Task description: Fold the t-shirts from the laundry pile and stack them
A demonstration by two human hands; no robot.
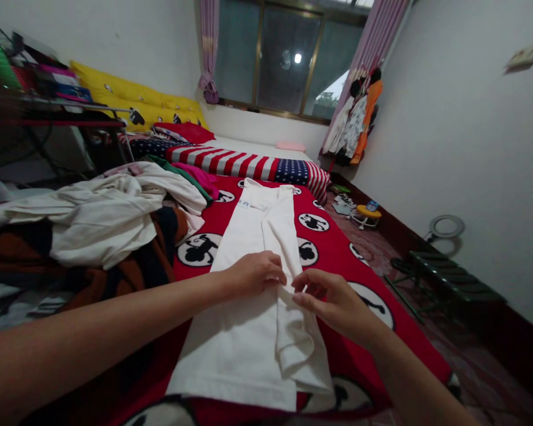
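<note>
A white T-shirt (pixel 244 331) with small blue lettering near its far end lies folded into a long strip on a red blanket (pixel 266 239) with black-and-white cartoon figures. Over its middle, my left hand (pixel 260 273) has its fingers curled down, pinching the cloth near the right-hand fold. Just to the right, my right hand (pixel 326 296) grips the edge of the folded-over part between thumb and fingers. Below the hands, that loose flap ripples toward the near hem. The shirt's collar end points away from me.
To the left is a heap of clothes (pixel 111 213), white on top. Beyond stands a bed with a striped, starred cover (pixel 231 161). A dark green folding rack or bench (pixel 448 272), a yellow stool (pixel 368 213) and a ring light (pixel 446 226) stand along the right wall.
</note>
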